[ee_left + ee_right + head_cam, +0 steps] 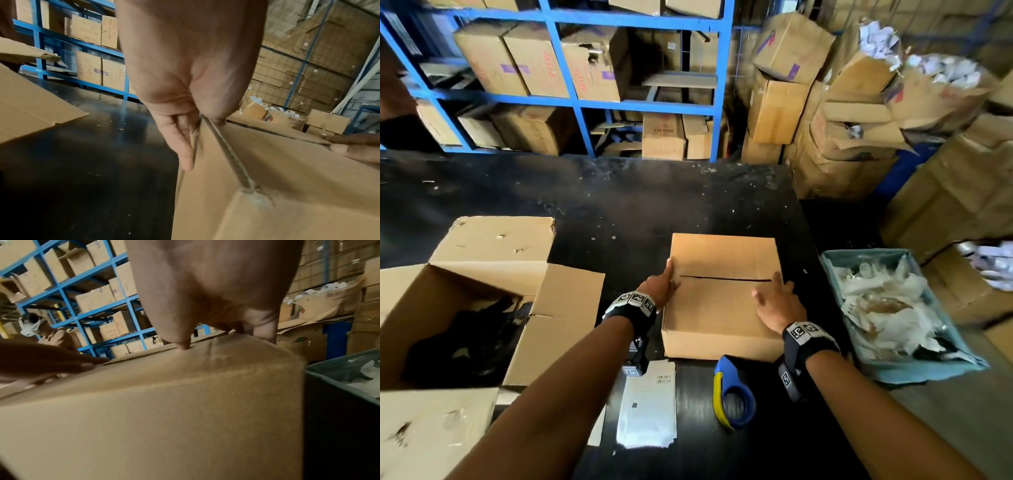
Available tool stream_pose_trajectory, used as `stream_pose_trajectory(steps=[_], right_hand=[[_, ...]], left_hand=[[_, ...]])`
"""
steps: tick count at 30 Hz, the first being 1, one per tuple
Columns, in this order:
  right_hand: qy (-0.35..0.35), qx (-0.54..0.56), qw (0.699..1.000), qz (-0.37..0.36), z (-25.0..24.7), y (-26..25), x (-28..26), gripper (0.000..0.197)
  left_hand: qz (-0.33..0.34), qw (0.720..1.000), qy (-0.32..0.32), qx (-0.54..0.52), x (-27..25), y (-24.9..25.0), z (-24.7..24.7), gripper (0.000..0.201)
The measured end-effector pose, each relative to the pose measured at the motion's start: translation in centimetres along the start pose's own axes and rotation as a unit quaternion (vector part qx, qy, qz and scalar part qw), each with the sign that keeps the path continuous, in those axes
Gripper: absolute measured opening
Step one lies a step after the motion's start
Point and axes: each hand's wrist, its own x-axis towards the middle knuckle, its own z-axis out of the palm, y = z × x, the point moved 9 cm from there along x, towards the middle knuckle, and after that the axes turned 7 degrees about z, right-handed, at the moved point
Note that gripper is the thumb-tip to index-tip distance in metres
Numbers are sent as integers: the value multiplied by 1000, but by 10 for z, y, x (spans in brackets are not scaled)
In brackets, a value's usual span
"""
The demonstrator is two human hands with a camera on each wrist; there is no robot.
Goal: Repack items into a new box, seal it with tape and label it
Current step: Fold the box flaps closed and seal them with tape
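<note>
Cardboard dominates the scene: a small closed box [722, 298] sits on the black counter [619, 212], its two top flaps meeting along a dark seam across the middle. The left hand [659, 286] lies at the left end of that seam, thumb on top of the box and straight fingers [183, 146] down against its left side wall. The right hand [779, 301] rests flat near the right end of the seam, fingers stretched out over the box top and thumb tip pressing the cardboard; it holds nothing.

Just in front of the box, toward the person, lies a blue and yellow tape dispenser [732, 394], and left of that a white label sheet [649, 407] with a barcode printed on it, partly under the left wrist. Left of the box stands a larger open carton [465, 308] with its flaps spread and dark items inside. Right of the box, a pale blue bin [887, 371] holds clear plastic bags and crumpled packing. Beyond the box, past the far edge of the counter, a blue shelf rack [582, 99] is stacked with cartons, and more boxes are piled to the right of it. In the right wrist view another person [51, 335] stands near the rack.
</note>
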Motion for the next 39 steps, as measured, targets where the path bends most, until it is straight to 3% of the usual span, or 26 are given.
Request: stream_pose_trajectory(steps=[4,8,11,17,23,27,30,34,39], right_hand=[[-9,-68,997,-46,5,-14,-16,63],[-65,-93,989,-91,23,-47,-28,67],[-97,-71,990,-80,33,-66,-35,69],[-92,-83,991,-51,45,-67,-37,71],[-88,-84,991,-49,48,-66,-37,70],[-87,-84,991,-55,48,-66,-38,71],[-90,-83,991,-58,46,-67,-38,71],[-93,-77,990,-67,47,-67,-40,75],[-98,-82,989,-75,48,-65,-42,88]], left_hand=[[-1,1000,19,5,-6,3,4,65],[11,999,41,-28,-18,7,15,64],[24,998,26,-56,-26,5,20,67],[41,996,9,-74,-54,-8,24,65],[-39,988,120,-94,-112,-62,31,53],[-72,989,99,-86,-138,-79,63,54],[-80,985,117,-95,-143,-79,63,55],[-65,984,143,-84,-137,-72,50,55],[6,988,144,-63,-109,-27,40,67]])
